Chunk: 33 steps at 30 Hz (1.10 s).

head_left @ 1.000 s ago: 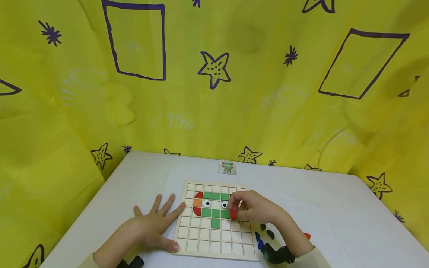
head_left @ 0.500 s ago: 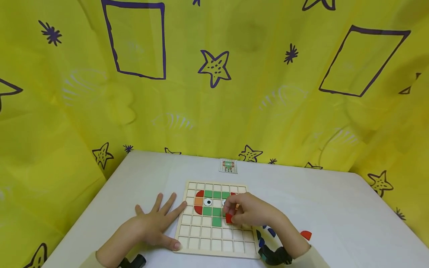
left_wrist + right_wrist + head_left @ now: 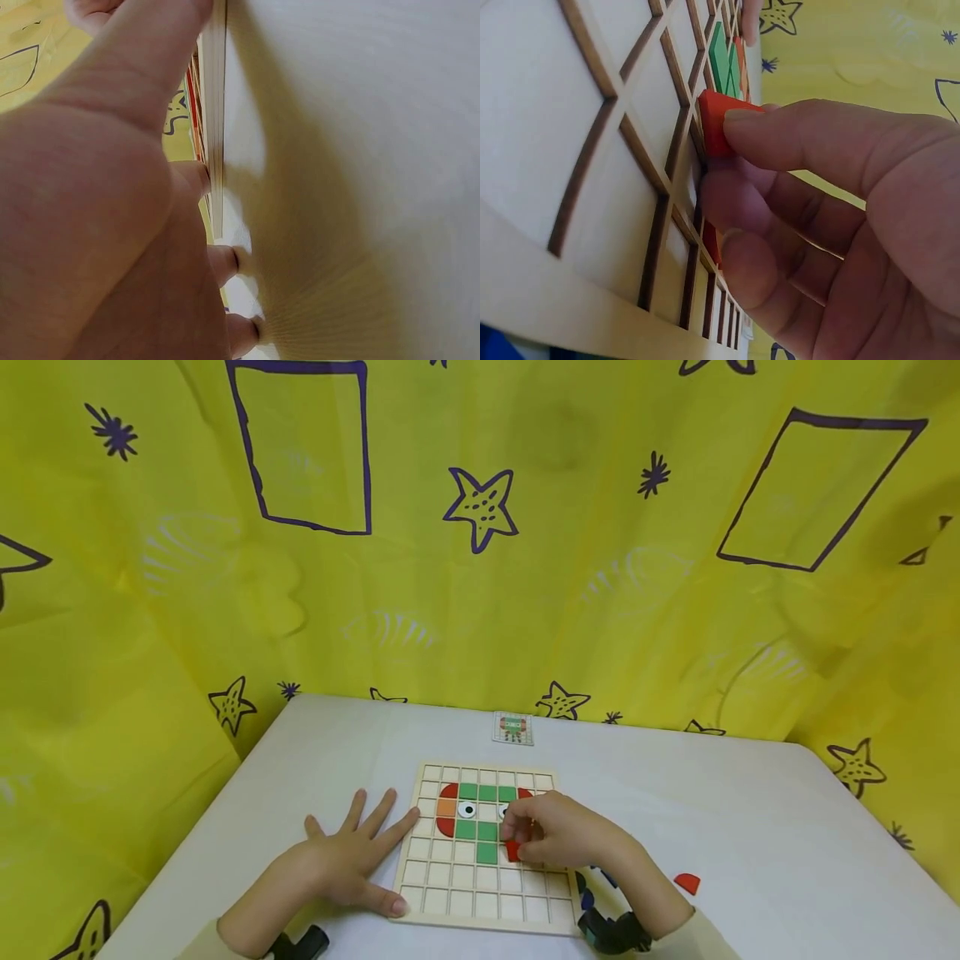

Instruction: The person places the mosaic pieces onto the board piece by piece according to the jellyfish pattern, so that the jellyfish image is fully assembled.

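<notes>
A wooden grid board (image 3: pixel 487 927) lies on the table, bearing green, red and orange pieces and round eye pieces. The right hand (image 3: pixel 573 831) pinches a red piece (image 3: pixel 513 851) over the board, right of the lowest green square (image 3: pixel 487 853). In the right wrist view, thumb and fingers of the right hand (image 3: pixel 817 187) hold the red piece (image 3: pixel 715 124) at the grid's ridges. With fingers spread, the left hand (image 3: pixel 347 867) touches the board's left edge by thumb and little-finger side; the left wrist view shows the left hand (image 3: pixel 112 202) beside the board's edge (image 3: pixel 218 135).
A small pattern card (image 3: pixel 513 728) lies at the table's back. Several dark blue pieces (image 3: pixel 587 899) sit beside the board near the right wrist, and a loose red piece (image 3: pixel 687 883) lies farther right. A yellow curtain (image 3: pixel 390 577) hangs behind the white table (image 3: pixel 337 735).
Holding the red piece, the right hand has shifted slightly left and toward the near side of the board, from the right end of the green row. The left hand stays in place.
</notes>
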Each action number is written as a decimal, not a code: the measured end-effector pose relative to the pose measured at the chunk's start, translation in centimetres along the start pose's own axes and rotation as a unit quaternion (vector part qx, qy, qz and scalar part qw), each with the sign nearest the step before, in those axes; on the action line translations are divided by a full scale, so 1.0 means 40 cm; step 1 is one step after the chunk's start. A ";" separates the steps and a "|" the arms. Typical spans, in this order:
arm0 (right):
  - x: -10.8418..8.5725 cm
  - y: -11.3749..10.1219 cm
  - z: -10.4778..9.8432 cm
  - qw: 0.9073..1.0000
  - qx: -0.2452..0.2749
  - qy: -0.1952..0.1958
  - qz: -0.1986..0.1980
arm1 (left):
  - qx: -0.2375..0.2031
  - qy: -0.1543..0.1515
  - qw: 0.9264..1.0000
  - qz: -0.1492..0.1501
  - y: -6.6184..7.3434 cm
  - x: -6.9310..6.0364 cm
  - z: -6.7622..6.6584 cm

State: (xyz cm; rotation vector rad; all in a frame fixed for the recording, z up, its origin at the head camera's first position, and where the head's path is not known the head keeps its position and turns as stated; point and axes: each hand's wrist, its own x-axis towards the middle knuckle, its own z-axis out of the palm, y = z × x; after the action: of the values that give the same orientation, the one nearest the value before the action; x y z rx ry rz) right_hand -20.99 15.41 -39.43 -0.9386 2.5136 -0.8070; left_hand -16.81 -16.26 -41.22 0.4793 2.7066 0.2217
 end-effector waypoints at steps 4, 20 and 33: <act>-0.002 -0.004 0.000 1.000 -0.012 0.005 0.002 | -0.003 -0.001 1.000 -0.002 0.001 0.002 0.000; 0.005 -0.016 0.020 1.000 -0.027 0.008 0.002 | 0.002 0.002 1.000 0.002 0.003 -0.006 -0.005; 0.010 -0.018 0.023 0.998 -0.054 0.018 0.011 | -0.002 -0.002 1.000 -0.001 0.005 -0.006 -0.010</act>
State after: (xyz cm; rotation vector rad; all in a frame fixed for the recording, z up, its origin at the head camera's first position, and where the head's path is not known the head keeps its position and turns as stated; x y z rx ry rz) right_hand -20.47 14.31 -39.76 -0.9370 2.6154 -0.6942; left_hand -16.70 -16.20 -40.74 0.4747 2.7023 0.2242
